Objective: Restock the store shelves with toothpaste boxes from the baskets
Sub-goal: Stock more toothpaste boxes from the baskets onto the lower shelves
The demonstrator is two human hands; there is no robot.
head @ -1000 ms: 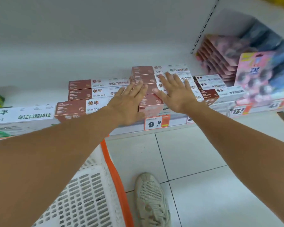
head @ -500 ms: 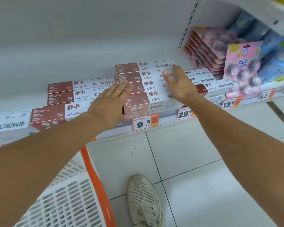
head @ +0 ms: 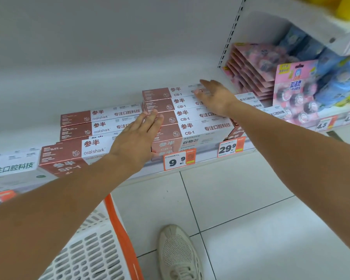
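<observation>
Brown-and-white toothpaste boxes lie in stacks on the white shelf (head: pixel 206 156). The middle stack of CB-1 boxes (head: pixel 187 116) is the tallest, and a lower stack of oralshark boxes (head: pixel 93 126) lies to its left. My left hand (head: pixel 138 138) is flat with straight fingers, pressing against the left end of the CB-1 stack. My right hand (head: pixel 216 97) is flat too, its fingers lying over the right part of the top CB-1 boxes. Neither hand holds a box.
A white basket with an orange rim (head: pixel 101 253) stands on the tiled floor at the lower left, beside a beige shoe (head: pixel 178 253). Pink and blue packs (head: pixel 291 87) fill the shelf to the right. Price tags 9.9 (head: pixel 178 161) and 29.9 (head: pixel 229 147) hang on the shelf edge.
My right hand has slid from the stack's front to the right side of its top boxes. My left hand stays at the stack's left end. The view has shifted right.
</observation>
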